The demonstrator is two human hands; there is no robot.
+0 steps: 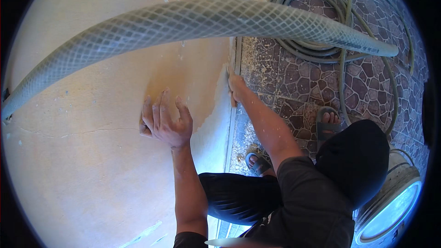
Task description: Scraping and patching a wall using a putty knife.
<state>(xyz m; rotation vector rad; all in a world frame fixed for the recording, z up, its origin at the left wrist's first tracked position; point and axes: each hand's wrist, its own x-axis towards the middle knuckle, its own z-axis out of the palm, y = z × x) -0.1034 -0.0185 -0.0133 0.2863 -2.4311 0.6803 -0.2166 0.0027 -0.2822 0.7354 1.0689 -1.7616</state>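
In front of me is a pale wall (92, 170) with a patch of tan surface where the coating is gone. My left hand (167, 117) is at this wall, bare, its fingers spread and slightly bent; whether all the fingertips touch it, I cannot tell. To its right, at the wall's lower edge, my right hand (236, 87) is closed around a slim tool with a brown handle (233, 102). Its working end is mostly hidden by my fingers. The tool lies along the ragged border between the tan patch and the whiter strip.
A braided translucent hose (183, 20) arches across the view, close up. A coiled hose (294, 48) lies on the stone-patterned floor (298, 82). Pale flakes (257, 64) litter the wall's foot. My sandalled feet are near it, and a pale bucket (390, 202) stands at lower right.
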